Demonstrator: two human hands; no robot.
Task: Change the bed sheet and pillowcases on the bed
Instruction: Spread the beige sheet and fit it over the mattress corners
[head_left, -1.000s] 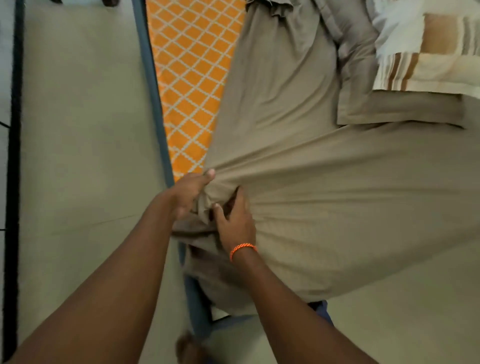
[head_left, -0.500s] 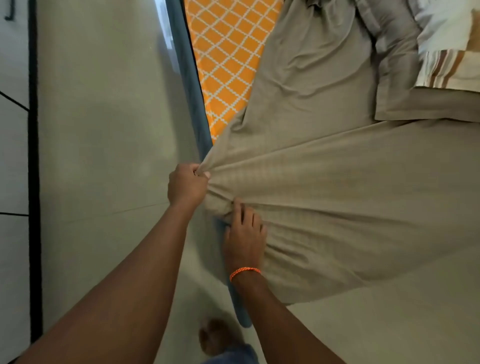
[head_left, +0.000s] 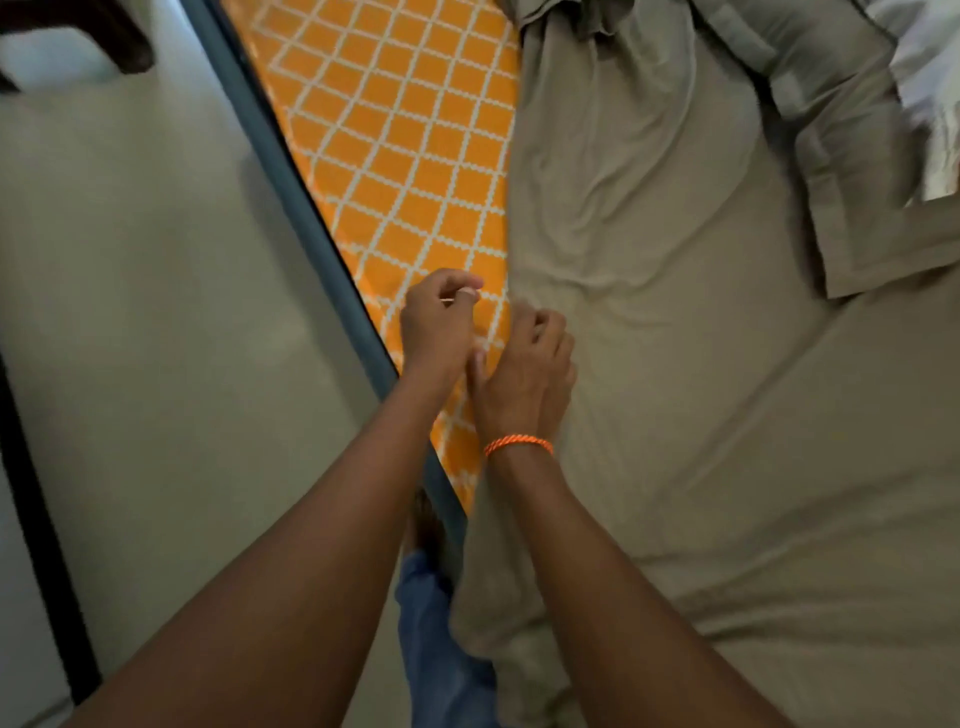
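No cloth is plainly held in either grip. The left hand (head_left: 439, 325) is curled into a loose fist, thumb pressed to forefinger; whether anything thin is pinched there cannot be told. The right hand (head_left: 524, 371) is curled too, its fingers bent inward at the edge of the bed sheet (head_left: 675, 415); whether that edge is caught in them cannot be told. An orange thread band (head_left: 518, 444) is worn on the right wrist.

The grey-brown bed sheet is spread over most of the mattress (head_left: 405, 156), wrinkled, with one corner hanging off the near end of the mattress. A strip of the mattress, orange with a white lattice pattern, is left bare beside the sheet, and both hands are held over that strip, close together. A grey-blue bed frame edge (head_left: 291, 171) runs along the bare strip's outer side, with the pale floor (head_left: 156, 312) beyond it. A pillow (head_left: 857, 171) in matching grey-brown cloth lies on the sheet at the far end of the mattress.
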